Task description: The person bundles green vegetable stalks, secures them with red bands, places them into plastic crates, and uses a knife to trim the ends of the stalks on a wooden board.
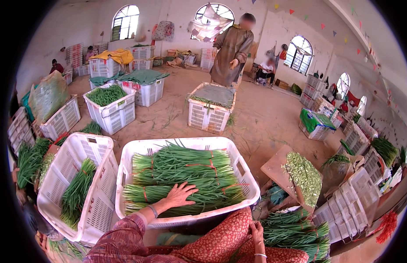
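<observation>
My left hand (180, 195) lies flat, fingers spread, on bundles of garlic chives (181, 168) tied with red bands. These bundles fill a white plastic crate (192, 222) in front of me. Close to my knee in red patterned cloth (216, 232) is my right hand (257, 231). Its fingers are pressed together, and whatever they hold is too small to make out. Just right of it lie more tied chive bundles (295, 232). To the left stands a second white crate (96, 219) with a chive bundle (78, 193) inside.
A person in a brown smock (232, 52) stands behind a white crate with a grey cover (210, 116). Chopped pale pieces lie on a brown board (278, 164) at right. More chives fill a crate (113, 120) at far left. Stacked crates (348, 206) line the right side.
</observation>
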Demonstrator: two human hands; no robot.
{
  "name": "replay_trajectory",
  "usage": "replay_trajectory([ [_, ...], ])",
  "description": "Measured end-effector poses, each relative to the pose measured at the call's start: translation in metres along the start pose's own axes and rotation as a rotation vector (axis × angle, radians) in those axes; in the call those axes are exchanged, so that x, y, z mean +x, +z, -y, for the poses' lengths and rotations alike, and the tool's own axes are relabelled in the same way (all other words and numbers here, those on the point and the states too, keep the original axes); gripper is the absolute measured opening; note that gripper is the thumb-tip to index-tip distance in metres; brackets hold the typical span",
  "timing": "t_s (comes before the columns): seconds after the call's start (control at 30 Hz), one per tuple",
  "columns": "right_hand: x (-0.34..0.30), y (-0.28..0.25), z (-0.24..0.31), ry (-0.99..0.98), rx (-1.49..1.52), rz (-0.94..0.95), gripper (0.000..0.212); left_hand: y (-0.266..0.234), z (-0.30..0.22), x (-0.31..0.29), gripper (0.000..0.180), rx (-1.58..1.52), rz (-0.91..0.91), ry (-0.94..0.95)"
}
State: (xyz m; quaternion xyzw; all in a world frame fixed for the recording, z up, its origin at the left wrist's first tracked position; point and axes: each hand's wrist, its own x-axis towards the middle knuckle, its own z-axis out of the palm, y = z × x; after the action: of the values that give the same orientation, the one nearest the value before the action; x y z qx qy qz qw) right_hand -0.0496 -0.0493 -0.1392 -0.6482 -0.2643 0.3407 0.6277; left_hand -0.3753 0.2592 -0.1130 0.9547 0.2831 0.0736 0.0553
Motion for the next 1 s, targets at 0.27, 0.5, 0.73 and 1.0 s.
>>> replay_trajectory([
  [0.27,0.047,0.062,0.135,-0.508,-0.581,-0.02,0.028,-0.005,0.001,0.0,0.077,-0.002,0.009,-0.006],
  [0.5,0.143,0.209,0.299,-0.677,-0.663,0.311,0.062,-0.007,0.0,0.002,0.077,0.027,-0.01,0.004],
  [0.73,0.16,0.239,0.29,-0.674,-0.629,0.323,0.051,-0.006,0.0,0.006,0.077,0.002,-0.011,0.002],
  [1.0,0.089,0.18,0.115,-0.533,-0.537,0.347,0.035,-0.01,-0.003,-0.001,0.077,-0.016,0.002,-0.009],
])
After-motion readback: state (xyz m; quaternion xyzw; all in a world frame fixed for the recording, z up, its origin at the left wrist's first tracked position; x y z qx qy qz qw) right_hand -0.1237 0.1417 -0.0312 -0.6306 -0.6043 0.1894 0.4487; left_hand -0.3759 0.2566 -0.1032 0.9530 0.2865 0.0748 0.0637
